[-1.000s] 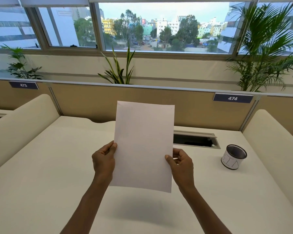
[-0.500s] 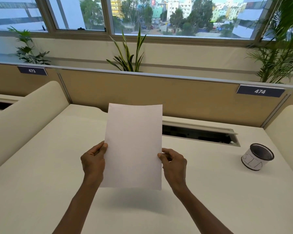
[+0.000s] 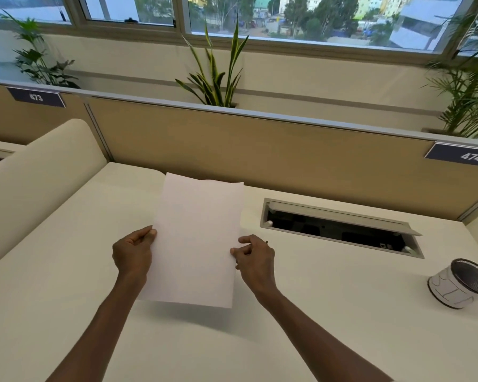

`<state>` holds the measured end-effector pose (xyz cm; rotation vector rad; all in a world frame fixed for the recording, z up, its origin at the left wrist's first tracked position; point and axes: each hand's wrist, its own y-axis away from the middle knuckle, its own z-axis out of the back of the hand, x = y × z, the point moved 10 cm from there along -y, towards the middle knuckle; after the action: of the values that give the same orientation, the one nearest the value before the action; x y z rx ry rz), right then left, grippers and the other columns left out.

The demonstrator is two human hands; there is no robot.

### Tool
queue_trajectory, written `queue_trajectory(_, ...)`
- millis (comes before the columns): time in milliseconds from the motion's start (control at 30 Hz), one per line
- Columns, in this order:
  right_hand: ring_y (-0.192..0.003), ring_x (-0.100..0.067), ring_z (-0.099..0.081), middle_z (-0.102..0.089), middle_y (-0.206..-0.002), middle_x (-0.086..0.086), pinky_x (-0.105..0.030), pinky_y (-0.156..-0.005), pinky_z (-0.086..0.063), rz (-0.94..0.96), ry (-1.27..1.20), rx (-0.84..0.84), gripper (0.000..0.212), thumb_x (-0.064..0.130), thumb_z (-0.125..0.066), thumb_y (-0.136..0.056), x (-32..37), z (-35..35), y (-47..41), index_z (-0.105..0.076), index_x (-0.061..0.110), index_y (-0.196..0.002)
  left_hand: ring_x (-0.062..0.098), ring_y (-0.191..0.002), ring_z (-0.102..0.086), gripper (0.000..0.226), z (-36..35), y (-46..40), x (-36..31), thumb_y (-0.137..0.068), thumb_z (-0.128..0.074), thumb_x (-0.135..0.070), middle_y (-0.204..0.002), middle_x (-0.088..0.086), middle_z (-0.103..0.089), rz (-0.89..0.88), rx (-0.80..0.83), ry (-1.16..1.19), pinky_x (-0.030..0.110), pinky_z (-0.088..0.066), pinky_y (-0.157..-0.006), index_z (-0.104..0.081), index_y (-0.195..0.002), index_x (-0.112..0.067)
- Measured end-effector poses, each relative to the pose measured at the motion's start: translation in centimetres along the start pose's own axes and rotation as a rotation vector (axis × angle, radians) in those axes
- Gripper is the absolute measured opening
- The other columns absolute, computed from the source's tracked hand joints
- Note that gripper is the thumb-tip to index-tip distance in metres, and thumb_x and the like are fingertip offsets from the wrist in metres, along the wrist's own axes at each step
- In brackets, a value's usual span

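Observation:
A blank white sheet of paper [image 3: 196, 241] hangs a little above the cream desk [image 3: 66, 285], casting a shadow below its near edge. My left hand [image 3: 133, 252] pinches the sheet's left edge about midway. My right hand [image 3: 255, 257] pinches the right edge at the same height, fingers curled. The sheet tilts away from me, its far edge toward the partition.
An open cable tray slot [image 3: 340, 230] is set in the desk at the right rear. A mesh cup [image 3: 461, 283] wrapped in white paper stands at the far right. A tan partition [image 3: 260, 150] closes the back, cream side dividers [image 3: 39, 172] the left, plants behind.
Both hands have lowered the sheet toward the desk and laid it flatter. The view has tipped downward, so the window shows less.

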<state>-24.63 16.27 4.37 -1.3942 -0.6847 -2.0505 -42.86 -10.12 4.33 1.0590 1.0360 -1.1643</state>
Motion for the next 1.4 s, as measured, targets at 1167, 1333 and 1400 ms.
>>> queue_trajectory(1167,-0.094,-0.035,-0.065,-0.070,-0.100,-0.025,-0.033,-0.081,-0.049,0.008,0.328,-0.068,0.019,-0.003,-0.058,-0.081,-7.6,-5.3,-20.2,-0.066,-0.013,-0.095,0.031,-0.101,-0.068,0.020,-17.8,-15.6,4.7,-0.086,-0.066,-0.009,-0.104,0.017,-0.074,-0.286,0.012,-0.459,0.034,-0.047,-0.095,-0.074,-0.102,0.001)
queue_trajectory(1333,-0.084,-0.038,-0.064,-0.069,-0.086,-0.028,-0.044,-0.072,-0.050,0.020,0.363,-0.069,0.016,-0.004,-0.055,-0.077,-7.7,-5.7,-21.4,-0.064,-0.016,-0.084,0.033,-0.105,-0.067,0.025,-18.9,-15.2,5.0,-0.090,-0.060,-0.008,-0.111,0.018,-0.071,-0.341,0.001,-0.546,0.033,-0.045,-0.096,-0.070,-0.112,0.000)
queue_trajectory(1400,-0.065,-0.036,-0.056,-0.062,-0.067,-0.023,-0.040,-0.058,-0.044,0.037,0.394,-0.062,0.012,-0.004,-0.053,-0.075,-7.5,-5.7,-21.7,-0.058,-0.013,-0.069,0.034,-0.105,-0.066,0.027,-19.1,-15.0,5.2,-0.092,-0.058,-0.008,-0.113,0.019,-0.070,-0.348,-0.002,-0.552,0.036,-0.047,-0.095,-0.068,-0.116,-0.001)
